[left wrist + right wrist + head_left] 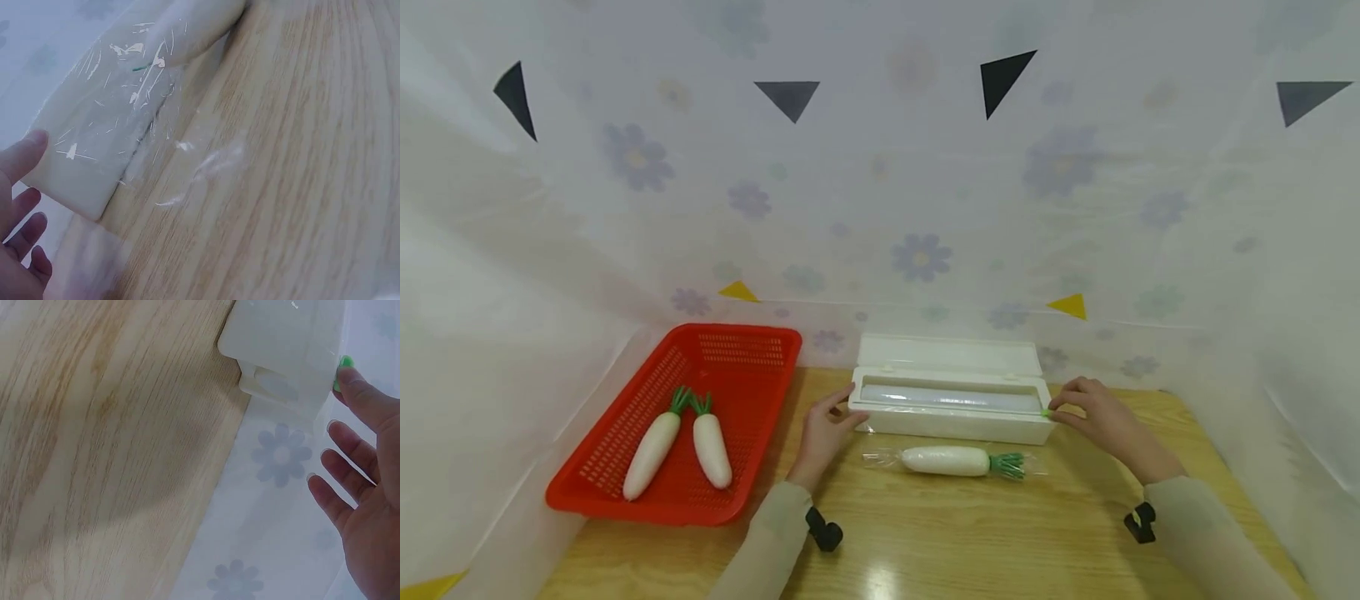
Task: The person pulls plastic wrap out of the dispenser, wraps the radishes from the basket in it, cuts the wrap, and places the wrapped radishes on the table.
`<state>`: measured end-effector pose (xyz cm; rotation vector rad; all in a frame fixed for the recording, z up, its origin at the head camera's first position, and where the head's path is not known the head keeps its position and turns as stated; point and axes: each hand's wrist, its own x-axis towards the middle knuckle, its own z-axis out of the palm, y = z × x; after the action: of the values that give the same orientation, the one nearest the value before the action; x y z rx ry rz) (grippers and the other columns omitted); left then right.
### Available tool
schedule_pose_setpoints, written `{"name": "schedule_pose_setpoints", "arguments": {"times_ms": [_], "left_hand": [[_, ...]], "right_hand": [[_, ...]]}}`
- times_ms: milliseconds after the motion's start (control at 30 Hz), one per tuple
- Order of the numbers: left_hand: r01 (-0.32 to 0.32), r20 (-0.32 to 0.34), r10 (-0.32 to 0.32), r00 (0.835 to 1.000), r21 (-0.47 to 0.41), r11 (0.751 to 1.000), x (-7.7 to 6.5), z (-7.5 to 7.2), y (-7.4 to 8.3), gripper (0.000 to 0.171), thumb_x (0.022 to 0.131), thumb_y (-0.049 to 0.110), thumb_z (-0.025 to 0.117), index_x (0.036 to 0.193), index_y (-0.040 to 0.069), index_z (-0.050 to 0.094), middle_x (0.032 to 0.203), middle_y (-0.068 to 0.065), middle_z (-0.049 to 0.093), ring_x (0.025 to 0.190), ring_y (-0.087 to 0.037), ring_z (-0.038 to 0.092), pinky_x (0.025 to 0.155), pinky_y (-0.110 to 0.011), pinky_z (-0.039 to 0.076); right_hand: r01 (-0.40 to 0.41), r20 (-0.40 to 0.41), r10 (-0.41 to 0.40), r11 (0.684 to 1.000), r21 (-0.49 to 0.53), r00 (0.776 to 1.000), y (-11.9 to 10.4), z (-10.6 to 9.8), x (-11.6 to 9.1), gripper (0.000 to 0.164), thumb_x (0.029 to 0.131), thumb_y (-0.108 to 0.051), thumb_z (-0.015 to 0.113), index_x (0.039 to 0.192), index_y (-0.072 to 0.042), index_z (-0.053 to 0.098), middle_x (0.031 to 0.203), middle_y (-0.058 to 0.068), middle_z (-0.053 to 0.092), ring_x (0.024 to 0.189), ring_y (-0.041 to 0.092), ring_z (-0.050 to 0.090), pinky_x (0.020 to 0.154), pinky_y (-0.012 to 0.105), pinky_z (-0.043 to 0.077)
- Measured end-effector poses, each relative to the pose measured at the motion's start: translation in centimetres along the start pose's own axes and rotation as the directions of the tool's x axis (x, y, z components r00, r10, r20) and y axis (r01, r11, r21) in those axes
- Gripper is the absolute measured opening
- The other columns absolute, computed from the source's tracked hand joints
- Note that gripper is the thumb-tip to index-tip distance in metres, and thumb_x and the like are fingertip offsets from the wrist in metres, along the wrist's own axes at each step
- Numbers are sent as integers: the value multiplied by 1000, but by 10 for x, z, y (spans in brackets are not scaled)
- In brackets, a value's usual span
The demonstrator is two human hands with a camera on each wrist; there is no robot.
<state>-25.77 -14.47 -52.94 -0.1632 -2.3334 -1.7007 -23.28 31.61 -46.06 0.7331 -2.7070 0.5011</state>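
A white cling film dispenser (955,422) stands on the table with its lid (951,356) raised at the back. Inside lies a film roll (947,398). At the dispenser's left end my left hand (822,433) grips the corner, its thumb on the front edge over clear film (134,94). On the right end, the thumb and index finger of my right hand (1097,417) pinch a small green slider (344,372); its other fingers are spread loosely. Just in front of the dispenser lies a white radish (946,461) with green stalks, with clear wrap around it.
On the left a red plastic basket (767,417) holds two white radishes, one longer (652,454) and one shorter (711,450). Behind the wooden table (955,533) hangs a flower-patterned sheet (850,208), with more sheeting on both sides.
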Motion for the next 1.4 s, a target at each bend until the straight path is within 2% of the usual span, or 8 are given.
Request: {"name": "schedule_pose_setpoints", "arguments": {"times_ms": [333, 600, 700, 800, 900, 967, 1133, 1400], "left_hand": [[-65, 74, 63, 995, 19, 998, -4, -2, -1, 52, 94, 9, 76, 143, 2, 61, 141, -22, 61, 110, -34, 57, 95, -46, 48], [-161, -225, 197, 954, 168, 973, -19, 7, 11, 36, 97, 10, 73, 130, -1, 68, 126, -23, 63, 117, -40, 55, 102, -56, 44], [-340, -213, 413, 885, 310, 888, -25, 16, 22, 24, 91, 7, 78, 114, 2, 75, 108, -15, 68, 105, -35, 59, 91, -50, 46], [-564, -30, 620, 784, 384, 731, -31, 26, 32, 17, 86, 5, 84, 101, 7, 78, 97, -7, 70, 94, -28, 63, 83, -44, 50], [-693, 195, 681, 706, 388, 608, -38, 37, 40, 19, 85, 11, 86, 103, 11, 79, 99, -1, 72, 94, -22, 67, 83, -41, 53], [-719, 314, 652, 690, 404, 566, -42, 43, 45, 23, 87, 19, 85, 108, 13, 79, 104, 0, 74, 97, -19, 69, 83, -39, 53], [-699, 498, 491, 715, 486, 525, -51, 52, 49, 36, 92, 36, 80, 122, 17, 76, 115, 3, 75, 105, -17, 68, 87, -39, 51], [-644, 567, 332, 754, 537, 546, -57, 54, 48, 41, 94, 35, 77, 128, 12, 71, 125, -2, 74, 119, -22, 65, 105, -41, 47]], "right_hand": [[-141, 30, 140, 989, 53, 990, -1, 1, -10, 22, 103, -15, 66, 120, -1, 71, 112, 14, 66, 102, 37, 62, 85, 57, 52], [61, -215, -81, 993, -99, 973, -29, 8, -7, 21, 99, -15, 73, 115, -1, 72, 102, 11, 67, 90, 30, 63, 74, 50, 54], [212, -258, -254, 960, -181, 932, -45, 15, -3, 35, 109, -34, 57, 106, -3, 74, 95, 7, 67, 83, 25, 63, 68, 44, 54], [322, -221, -369, 920, -224, 903, -62, 26, 0, 54, 112, -45, 39, 104, -5, 75, 95, 6, 68, 84, 23, 64, 69, 42, 56], [376, -142, -412, 899, -225, 900, -76, 39, 0, 34, 105, -38, 62, 108, -7, 75, 99, 5, 68, 88, 23, 65, 74, 42, 56], [382, -95, -411, 896, -226, 907, -85, 46, -2, 30, 95, -29, 78, 114, -6, 74, 103, 6, 69, 93, 24, 66, 78, 44, 56], [335, -3, -347, 905, -261, 938, -96, 62, -7, 56, 82, -25, 89, 128, -3, 69, 116, 9, 71, 105, 30, 67, 92, 49, 54], [210, 147, -172, 927, -310, 974, -111, 71, -12, 55, 89, -34, 82, 129, -1, 65, 117, 11, 69, 109, 32, 63, 100, 55, 50]]}}
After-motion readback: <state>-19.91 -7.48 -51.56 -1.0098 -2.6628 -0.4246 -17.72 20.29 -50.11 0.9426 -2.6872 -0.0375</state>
